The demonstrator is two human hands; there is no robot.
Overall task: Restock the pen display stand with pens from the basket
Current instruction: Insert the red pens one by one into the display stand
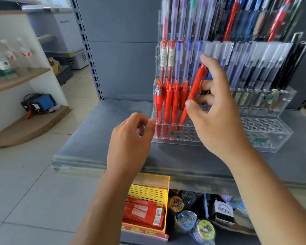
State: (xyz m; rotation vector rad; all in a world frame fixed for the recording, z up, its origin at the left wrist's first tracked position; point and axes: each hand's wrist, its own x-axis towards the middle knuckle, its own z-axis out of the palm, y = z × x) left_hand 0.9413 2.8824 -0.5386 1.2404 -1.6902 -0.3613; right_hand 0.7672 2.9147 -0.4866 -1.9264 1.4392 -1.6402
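The right grip (219,110) pinched a tilted red pen (193,92), its tip just below the grip in the front row of the stand (254,137). The left grip (129,140) hung loosely curled, empty. A box (223,210) far below read "VERSATILE".

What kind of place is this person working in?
Most likely a small shop: the pen stand carries handwritten price labels, it stands on grey metal store shelving, and bottles are lined up in the background at left.

Clear bottles (2,62) on wooden shelf (25,76), blue device (42,101) below, white freezer (69,32) behind, patterned tape rolls (204,228)
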